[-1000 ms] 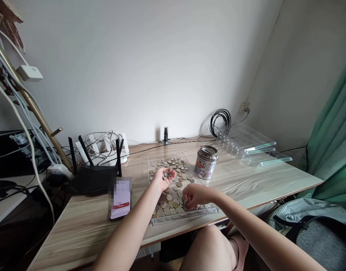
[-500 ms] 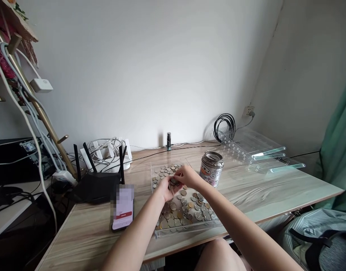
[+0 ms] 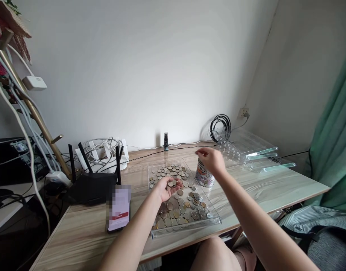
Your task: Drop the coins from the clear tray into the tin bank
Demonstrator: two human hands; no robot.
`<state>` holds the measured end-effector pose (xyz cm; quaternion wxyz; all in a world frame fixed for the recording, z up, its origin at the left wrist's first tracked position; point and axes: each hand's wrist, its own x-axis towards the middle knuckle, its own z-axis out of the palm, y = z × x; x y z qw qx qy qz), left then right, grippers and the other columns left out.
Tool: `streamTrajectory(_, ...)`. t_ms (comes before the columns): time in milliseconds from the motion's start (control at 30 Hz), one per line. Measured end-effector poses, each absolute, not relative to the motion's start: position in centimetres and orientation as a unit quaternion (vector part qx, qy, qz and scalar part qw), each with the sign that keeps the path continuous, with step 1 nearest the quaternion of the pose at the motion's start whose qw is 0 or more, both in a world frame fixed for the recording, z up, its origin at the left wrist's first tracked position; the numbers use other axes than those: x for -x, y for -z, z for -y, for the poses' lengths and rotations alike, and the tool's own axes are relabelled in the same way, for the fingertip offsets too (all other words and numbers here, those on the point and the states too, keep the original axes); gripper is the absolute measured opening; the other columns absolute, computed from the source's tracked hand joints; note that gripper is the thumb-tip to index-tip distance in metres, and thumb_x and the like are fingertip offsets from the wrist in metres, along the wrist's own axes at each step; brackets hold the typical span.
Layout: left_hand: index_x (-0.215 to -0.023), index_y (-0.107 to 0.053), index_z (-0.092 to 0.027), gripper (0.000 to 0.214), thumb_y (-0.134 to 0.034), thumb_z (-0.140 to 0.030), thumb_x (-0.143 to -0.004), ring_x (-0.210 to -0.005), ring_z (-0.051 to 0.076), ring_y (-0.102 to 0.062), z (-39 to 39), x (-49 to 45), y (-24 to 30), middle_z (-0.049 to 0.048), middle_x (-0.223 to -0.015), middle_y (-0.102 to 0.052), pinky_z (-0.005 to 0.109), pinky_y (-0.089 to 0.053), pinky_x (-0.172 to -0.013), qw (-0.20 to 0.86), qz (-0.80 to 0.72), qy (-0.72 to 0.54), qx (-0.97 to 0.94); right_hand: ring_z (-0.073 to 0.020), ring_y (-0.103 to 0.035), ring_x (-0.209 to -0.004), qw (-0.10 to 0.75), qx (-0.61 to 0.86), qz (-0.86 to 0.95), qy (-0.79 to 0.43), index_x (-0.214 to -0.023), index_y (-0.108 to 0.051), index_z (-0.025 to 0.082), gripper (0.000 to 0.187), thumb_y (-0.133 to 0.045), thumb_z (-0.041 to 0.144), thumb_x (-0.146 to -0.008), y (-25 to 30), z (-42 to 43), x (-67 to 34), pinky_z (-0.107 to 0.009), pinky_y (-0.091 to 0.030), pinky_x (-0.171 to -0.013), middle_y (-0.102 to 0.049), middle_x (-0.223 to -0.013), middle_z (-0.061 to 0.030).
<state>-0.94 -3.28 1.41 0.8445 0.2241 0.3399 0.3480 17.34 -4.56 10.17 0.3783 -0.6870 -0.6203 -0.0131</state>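
My left hand (image 3: pixel 166 189) is cupped palm up above a clear acrylic tray (image 3: pixel 187 226), with a few coins (image 3: pixel 172 183) resting in its fingers. Loose silver and brassy coins (image 3: pixel 175 213) lie spread across the tray, in a far group and a nearer one. Over the mouth of a patterned metal tin (image 3: pixel 204 177), just right of the tray, hovers my right hand (image 3: pixel 211 157). Its fingertips are pinched together, and whatever they hold is too small to make out. The hand hides most of the tin's top.
A phone (image 3: pixel 119 210) and a black router (image 3: pixel 91 186) stand left of the tray. Stacked clear acrylic panels (image 3: pixel 257 150) and coiled black cable (image 3: pixel 220 128) occupy the back right. A small dark bottle (image 3: pixel 166 141) is near the wall. Thin cables run along the desk's back.
My right hand has left my left hand and moved right, up over the tin. The left hand stays above the tray, its coins now uncovered. The view has shifted slightly.
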Motion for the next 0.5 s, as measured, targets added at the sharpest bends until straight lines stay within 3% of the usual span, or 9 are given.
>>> streamTrajectory(133,-0.076,-0.054,-0.003,0.017,-0.038,-0.002,-0.073,-0.065,0.013,-0.061,3.6,0.9,-1.5,0.0117,-0.069,-0.06,0.016,-0.049,-0.052,0.826,-0.356,-0.352,-0.259,-0.0163,-0.054,-0.071,0.231,0.792,0.564,0.047,-0.074,-0.065,0.021,0.017,-0.051,0.023,-0.063,-12.3,3.6,-21.3,-0.024,-0.038,-0.054,-0.063,-0.078,-0.0031)
streamTrajectory(233,-0.074,-0.056,-0.004,0.014,-0.042,-0.006,-0.075,-0.054,0.007,-0.057,3.8,0.8,-1.8,0.0097,-0.069,-0.06,0.01,-0.041,-0.041,0.806,-0.375,-0.348,-0.298,-0.0166,-0.054,-0.071,0.151,0.814,0.561,0.025,-0.069,-0.066,0.022,0.018,-0.052,0.018,-0.058,-12.5,3.1,-22.1,-0.024,-0.038,-0.054,-0.062,-0.081,-0.0036)
streamTrajectory(367,-0.067,-0.054,-0.009,0.017,-0.045,-0.019,-0.078,-0.031,-0.002,-0.033,3.8,0.8,-1.9,0.0003,-0.054,-0.052,0.01,-0.016,-0.027,0.806,-0.367,-0.322,-0.334,-0.0176,-0.054,-0.073,0.132,0.817,0.561,0.027,-0.07,-0.066,0.023,0.02,-0.052,0.016,-0.057,-12.5,2.9,-21.9,-0.024,-0.039,-0.053,-0.062,-0.082,-0.0039)
streamTrajectory(500,-0.06,-0.048,-0.013,0.022,-0.046,-0.028,-0.077,-0.028,-0.002,-0.022,3.9,0.9,-1.9,-0.0055,-0.046,-0.041,0.013,-0.007,-0.029,0.795,-0.355,-0.324,-0.371,-0.0188,-0.055,-0.075,0.149,0.81,0.564,0.055,-0.078,-0.065,0.022,0.021,-0.051,0.02,-0.062,-12.4,3.4,-20.9,-0.025,-0.039,-0.054,-0.062,-0.083,-0.0053)
